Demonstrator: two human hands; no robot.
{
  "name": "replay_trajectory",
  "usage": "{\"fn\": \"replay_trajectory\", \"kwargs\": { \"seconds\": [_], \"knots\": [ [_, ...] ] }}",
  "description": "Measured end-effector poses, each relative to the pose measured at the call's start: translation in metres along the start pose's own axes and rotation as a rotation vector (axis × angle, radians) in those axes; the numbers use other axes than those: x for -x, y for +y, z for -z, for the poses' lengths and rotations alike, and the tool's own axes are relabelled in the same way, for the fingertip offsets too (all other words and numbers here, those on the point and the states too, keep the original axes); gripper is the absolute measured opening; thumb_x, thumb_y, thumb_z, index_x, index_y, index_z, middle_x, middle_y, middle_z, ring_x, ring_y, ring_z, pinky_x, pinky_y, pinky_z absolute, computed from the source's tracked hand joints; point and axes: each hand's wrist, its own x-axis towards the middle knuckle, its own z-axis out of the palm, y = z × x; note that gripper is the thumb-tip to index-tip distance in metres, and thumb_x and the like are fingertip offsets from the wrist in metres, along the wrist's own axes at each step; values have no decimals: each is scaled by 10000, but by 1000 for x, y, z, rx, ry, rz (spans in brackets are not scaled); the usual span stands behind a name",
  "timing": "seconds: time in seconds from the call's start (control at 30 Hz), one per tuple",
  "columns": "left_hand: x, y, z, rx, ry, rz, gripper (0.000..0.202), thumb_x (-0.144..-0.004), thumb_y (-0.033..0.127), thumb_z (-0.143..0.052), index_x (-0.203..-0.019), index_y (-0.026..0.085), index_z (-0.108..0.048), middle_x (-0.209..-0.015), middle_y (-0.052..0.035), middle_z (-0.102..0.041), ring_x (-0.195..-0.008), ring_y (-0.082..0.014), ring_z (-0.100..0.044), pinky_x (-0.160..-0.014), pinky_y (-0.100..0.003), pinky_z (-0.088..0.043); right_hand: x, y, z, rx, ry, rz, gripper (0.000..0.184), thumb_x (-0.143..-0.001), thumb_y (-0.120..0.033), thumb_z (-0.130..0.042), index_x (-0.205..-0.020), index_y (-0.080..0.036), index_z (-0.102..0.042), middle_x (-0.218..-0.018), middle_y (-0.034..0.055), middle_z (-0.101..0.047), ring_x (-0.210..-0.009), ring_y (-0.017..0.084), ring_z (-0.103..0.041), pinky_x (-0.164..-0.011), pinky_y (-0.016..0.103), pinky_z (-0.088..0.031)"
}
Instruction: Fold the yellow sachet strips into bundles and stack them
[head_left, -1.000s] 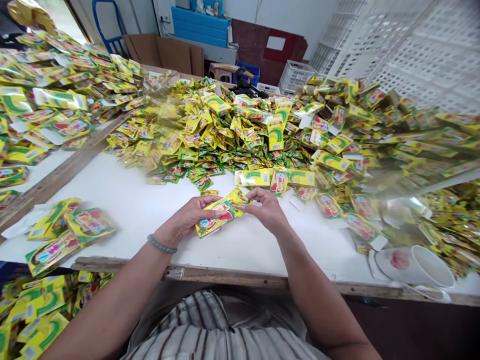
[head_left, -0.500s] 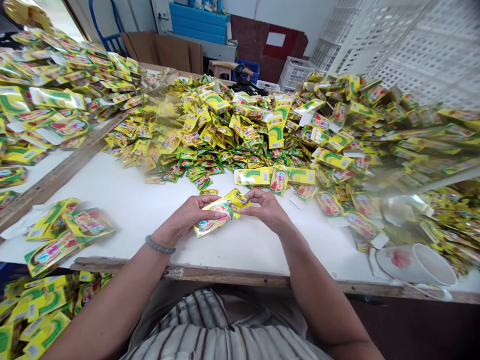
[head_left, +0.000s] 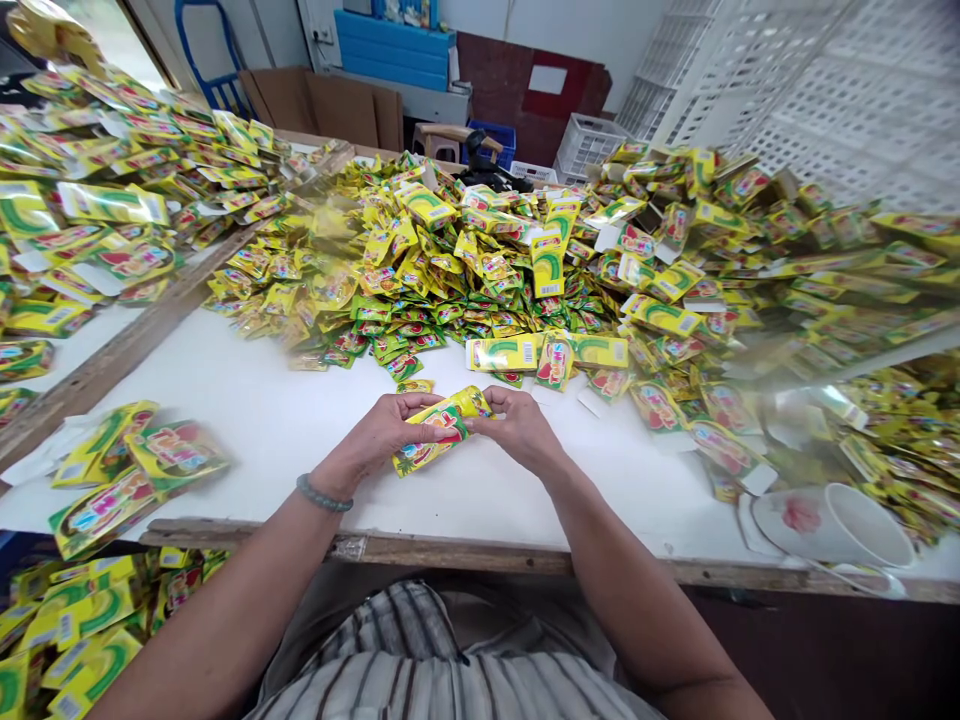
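Observation:
My left hand is closed around a flat yellow-and-green printed carton, thumb across its front. A small yellow sachet sits at the carton's right end, partly inside it as far as I can see. The fingers of my right hand pinch this sachet. Just beyond my left hand, another small sachet lies on the white tabletop. Ahead is a heap of yellow and green sachets.
Cartons are piled at right and at left behind a wooden strip. Several filled-looking cartons lie at the near left. A white cup lies at the right front edge. More cartons are below the table.
My right hand has moved slightly left, closer to the carton, and less of the sachet shows beyond the carton's end. My left hand keeps its hold.

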Motion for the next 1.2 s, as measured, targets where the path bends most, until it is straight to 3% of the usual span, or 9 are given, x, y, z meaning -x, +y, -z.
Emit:
{"fn": "replay_trajectory", "kwargs": {
  "seconds": [0.07, 0.17, 0.33, 0.5, 0.67, 0.8, 1.0, 1.2],
  "knots": [
    [-2, -2, 0, -22, 34, -60, 569, -555, 294, -911, -1088, 183, -744, -969, -51, -774, -769, -192, -706, -704, -269, -531, -1, 1, 2, -54, 33, 34, 239, -728, -400, -739, -849, -201, -680, -854, 13, -702, -847, 194, -628, -803, 330, -474],
    [-2, -3, -2, -31, 83, -115, 614, -564, 339, -908, -1127, 175, -725, -1002, -63, -772, -775, -195, -706, -704, -271, -531, -3, 3, 3, -101, 128, 47, 302, -740, -483, -732, -805, -194, -672, -819, 33, -697, -802, 193, -627, -772, 330, -481],
    [-1, -3, -6, 23, 135, -107, 627, -547, 337, -920, -1108, 142, -719, -998, -75, -774, -780, -191, -713, -728, -278, -546, -3, 5, -5, -143, 22, -63, 351, -731, -541, -725, -751, -196, -664, -715, 22, -683, -687, 182, -603, -685, 322, -471],
    [-2, 1, -10, 148, 174, -91, 620, -519, 342, -931, -1061, 128, -718, -892, -74, -785, -727, -192, -718, -689, -280, -553, 0, 1, -14, 116, 249, 98, 192, -821, -416, -671, -782, -238, -731, -822, 39, -695, -904, 224, -584, -855, 370, -451],
    [-1, 4, -8, 236, 171, -75, 575, -513, 325, -933, -1013, 125, -730, -859, -74, -785, -699, -187, -717, -675, -275, -550, 1, 2, -10, 79, 198, 161, 147, -801, -396, -715, -859, -272, -769, -865, 33, -676, -944, 227, -566, -929, 392, -424],
    [1, 4, -3, 212, 95, -35, 569, -527, 315, -930, -1028, 124, -738, -877, -84, -785, -722, -194, -723, -687, -275, -550, -1, 5, 0, 73, 207, 179, 143, -739, -415, -783, -732, -273, -769, -817, 37, -664, -962, 245, -558, -952, 420, -397],
    [2, 2, -5, 189, 101, -56, 557, -533, 329, -929, -1019, 128, -746, -838, -68, -783, -691, -178, -713, -681, -270, -548, -3, 6, -1, 85, 105, 92, 57, -701, -316, -795, -686, -270, -764, -1044, 32, -643, -1108, 257, -520, -1047, 446, -326],
    [1, 4, -12, 184, 129, -119, 584, -528, 366, -921, -1014, 114, -717, -811, -65, -774, -690, -184, -705, -667, -266, -534, 0, -1, -9, 40, -10, 94, 203, -836, -400, -666, -730, -256, -762, -1115, 40, -629, -1203, 260, -488, -1052, 420, -338]
  ]
}}
